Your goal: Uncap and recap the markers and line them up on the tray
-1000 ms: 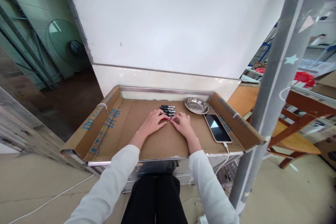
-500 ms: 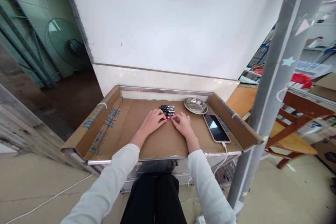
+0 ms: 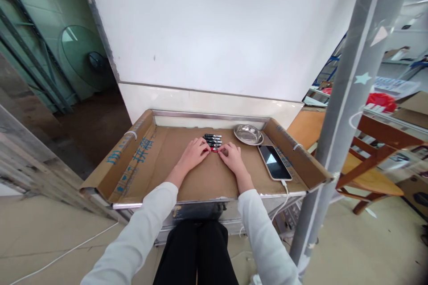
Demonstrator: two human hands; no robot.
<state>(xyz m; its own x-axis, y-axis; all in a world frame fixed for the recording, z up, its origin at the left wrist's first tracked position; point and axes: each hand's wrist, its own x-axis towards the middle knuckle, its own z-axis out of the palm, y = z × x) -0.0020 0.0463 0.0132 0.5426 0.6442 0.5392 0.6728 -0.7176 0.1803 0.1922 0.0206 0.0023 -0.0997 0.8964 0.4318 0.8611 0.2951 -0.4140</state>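
Several slim black pens [image 3: 213, 138] with clear or silvery ends lie side by side in a row on the cardboard-lined table. A red pen [image 3: 214, 149] lies at the near side of that row, partly covered by my fingers. My left hand [image 3: 195, 152] has its fingertips closed at the red pen's left end. At its right end, the thumb and fingers of my right hand [image 3: 230, 156] are pinched together. How firmly each hand grips is too small to see.
A round metal dish [image 3: 248, 134] stands at the back right. In front of it lies a phone [image 3: 274, 162] with a white charging cable [image 3: 286, 191]. Folded cardboard walls [image 3: 294, 149] edge the table's sides. A grey pole [image 3: 334, 129] and a wooden chair [image 3: 371, 160] are to the right.
Both hands stay at the ends of the red pen, almost still. The view has shifted very slightly.
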